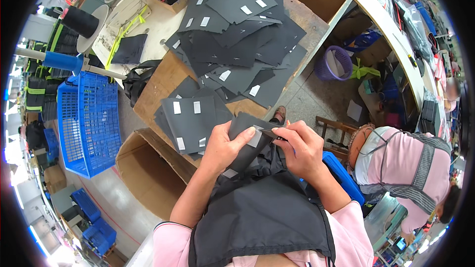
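The left hand (pixel 221 147) grasps a black fabric piece (pixel 241 157) with white patches, its thumb pressing beside the upper patch; the right hand (pixel 304 149) pinches a small metal tool (pixel 267 132) against that patch's edge, though the tool is too small to identify. The piece lies between the two hands, above the black apron (pixel 262 222). Just left of the left hand sits a small stack (pixel 188 123) of similar pieces, and beyond both hands a big, untidy pile (pixel 230 44) covers much of the brown board (pixel 159 83), leaving little bare surface there. An open cardboard box (pixel 131 183) stands near the left forearm, with a blue basket (pixel 91 123) farther left. Beyond the right hand, to its right, is a purple basket (pixel 324 71); well to the right, a co-worker in pink (pixel 396 163) bends over.
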A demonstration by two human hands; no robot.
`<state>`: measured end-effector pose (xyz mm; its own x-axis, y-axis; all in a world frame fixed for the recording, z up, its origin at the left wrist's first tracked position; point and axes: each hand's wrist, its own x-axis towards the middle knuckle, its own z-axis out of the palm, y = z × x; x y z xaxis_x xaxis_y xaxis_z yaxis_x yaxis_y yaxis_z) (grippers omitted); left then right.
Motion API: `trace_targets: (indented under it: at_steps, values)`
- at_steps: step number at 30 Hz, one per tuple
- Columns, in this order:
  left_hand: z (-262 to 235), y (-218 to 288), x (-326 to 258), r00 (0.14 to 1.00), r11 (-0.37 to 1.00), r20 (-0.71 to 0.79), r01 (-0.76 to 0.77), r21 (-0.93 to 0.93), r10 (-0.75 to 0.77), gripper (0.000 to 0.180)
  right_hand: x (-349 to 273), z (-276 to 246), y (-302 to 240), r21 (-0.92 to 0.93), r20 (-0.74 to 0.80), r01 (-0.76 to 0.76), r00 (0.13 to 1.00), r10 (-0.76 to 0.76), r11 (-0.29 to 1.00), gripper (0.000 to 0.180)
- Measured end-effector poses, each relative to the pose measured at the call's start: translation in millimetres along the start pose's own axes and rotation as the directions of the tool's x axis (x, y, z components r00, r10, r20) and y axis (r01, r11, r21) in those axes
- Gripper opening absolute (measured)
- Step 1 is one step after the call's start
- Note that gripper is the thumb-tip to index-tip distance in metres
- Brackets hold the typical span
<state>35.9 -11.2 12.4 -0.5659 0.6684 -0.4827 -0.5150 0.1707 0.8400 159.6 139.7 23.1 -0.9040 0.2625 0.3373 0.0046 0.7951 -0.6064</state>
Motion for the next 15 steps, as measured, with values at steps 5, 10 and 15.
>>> trace_targets:
  at_steps: [5,10,15]
  values:
    - [-7,-2,0,0.998,0.996,0.057,0.019,0.084,-0.023,0.026,1,0,8,0.176,-0.093,-0.113,0.987,0.131,0.978,0.036]
    - [-3,-18,11,0.999,1.0,0.039,-0.014,0.026,0.013,0.032,4,9,56,0.548,0.521,-0.581,0.8,0.298,0.602,0.019]
    - [-6,-19,10,0.985,0.92,0.138,0.151,-0.361,-0.107,0.04,13,0,34,0.622,0.503,-0.653,0.756,0.418,0.432,0.021]
